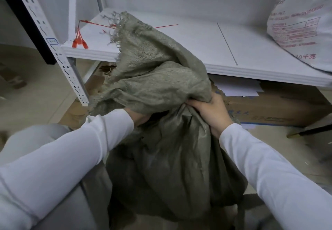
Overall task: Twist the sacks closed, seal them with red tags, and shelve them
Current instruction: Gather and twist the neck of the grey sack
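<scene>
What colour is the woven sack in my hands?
Dull olive-green woven sack, frayed at the mouth; the head view shows it best.

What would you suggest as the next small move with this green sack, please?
Probably twist the neck tighter. The left hand and right hand both grip the sack at its gathered neck, yet its loose top flares wide over the shelf edge, and the red tags lie unused on the shelf.

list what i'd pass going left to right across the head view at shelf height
shelf upright → red tags → green sack (its frayed top) → white printed sack
</scene>
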`<state>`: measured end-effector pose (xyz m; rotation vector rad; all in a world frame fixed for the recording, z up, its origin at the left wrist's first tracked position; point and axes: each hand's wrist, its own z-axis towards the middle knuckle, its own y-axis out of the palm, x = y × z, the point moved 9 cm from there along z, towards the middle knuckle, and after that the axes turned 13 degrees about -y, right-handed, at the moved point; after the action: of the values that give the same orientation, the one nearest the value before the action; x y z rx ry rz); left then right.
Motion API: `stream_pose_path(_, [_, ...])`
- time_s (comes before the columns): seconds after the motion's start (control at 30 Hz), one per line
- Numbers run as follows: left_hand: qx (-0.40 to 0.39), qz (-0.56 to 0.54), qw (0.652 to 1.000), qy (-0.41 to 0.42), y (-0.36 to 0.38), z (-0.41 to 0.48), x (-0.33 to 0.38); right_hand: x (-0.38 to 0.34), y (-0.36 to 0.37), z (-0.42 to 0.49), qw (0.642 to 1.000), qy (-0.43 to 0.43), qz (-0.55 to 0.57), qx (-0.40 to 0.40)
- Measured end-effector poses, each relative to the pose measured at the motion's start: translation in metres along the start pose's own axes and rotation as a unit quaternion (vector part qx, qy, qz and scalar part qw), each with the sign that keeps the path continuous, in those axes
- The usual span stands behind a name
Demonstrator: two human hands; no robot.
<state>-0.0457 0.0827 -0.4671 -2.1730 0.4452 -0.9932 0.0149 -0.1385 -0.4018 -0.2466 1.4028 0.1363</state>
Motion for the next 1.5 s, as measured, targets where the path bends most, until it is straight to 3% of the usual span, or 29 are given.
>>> stream_pose_path(0.07, [-0.041, -0.022, 0.999, 0.022, 0.005, -0.017, 0.018, -0.004, -0.009, 0.003, 0.999, 0.0, 0.026, 0.041])
stream_pose_path(0.2, [-0.044, -0.194, 0.965, 0.171, 0.001, -0.065, 0.073, -0.006, -0.032, 0.006, 0.987, 0.027, 0.075, 0.14])
stream_pose_path(0.27, [-0.038, -0.181, 0.969, 0.164, 0.009, -0.063, 0.08, -0.006, -0.04, 0.006, 0.978, 0.041, 0.104, 0.175])
stream_pose_path(0.33, [-0.061, -0.092, 0.975, 0.194, 0.02, -0.066, 0.085, -0.005, -0.043, 0.004, 0.974, 0.051, 0.12, 0.187])
stream_pose_path(0.43, [-0.118, -0.047, 0.971, 0.202, 0.038, -0.074, 0.087, -0.013, -0.032, -0.003, 0.981, 0.044, 0.115, 0.147])
stream_pose_path(0.63, [-0.166, -0.225, 0.926, 0.253, 0.035, -0.093, 0.106, -0.027, 0.007, -0.016, 0.99, 0.028, 0.134, 0.015])
stream_pose_path(0.77, [-0.153, -0.365, 0.899, 0.184, 0.025, -0.08, 0.093, -0.029, 0.032, -0.016, 0.97, 0.028, 0.213, -0.111])
stream_pose_path(0.9, [-0.238, -0.424, 0.868, 0.097, 0.035, -0.078, 0.08, -0.026, 0.04, -0.016, 0.987, -0.029, 0.051, -0.148])
stream_pose_path(1.0, [-0.204, -0.388, 0.899, 0.001, 0.038, -0.069, 0.065, -0.021, 0.036, -0.012, 0.99, -0.048, -0.036, -0.125])
stream_pose_path(1.1, [-0.177, -0.451, 0.875, 0.017, 0.031, -0.06, 0.064, -0.02, 0.011, -0.007, 1.0, -0.003, -0.014, -0.016])
stream_pose_path(1.17, [-0.167, -0.415, 0.894, 0.014, 0.027, -0.062, 0.061, -0.016, -0.009, -0.006, 0.997, 0.051, 0.016, 0.049])
stream_pose_path(1.27, [-0.177, -0.33, 0.925, 0.067, 0.027, -0.065, 0.067, -0.012, -0.021, 0.001, 0.991, 0.083, 0.092, 0.055])
stream_pose_path(1.4, [-0.184, -0.215, 0.958, 0.05, 0.028, -0.064, 0.056, -0.04, -0.035, 0.011, 0.99, -0.019, 0.116, 0.081])
stream_pose_path(1.5, [-0.19, -0.168, 0.967, 0.033, 0.028, -0.062, 0.048, -0.072, -0.031, 0.009, 0.986, -0.133, 0.084, 0.045])
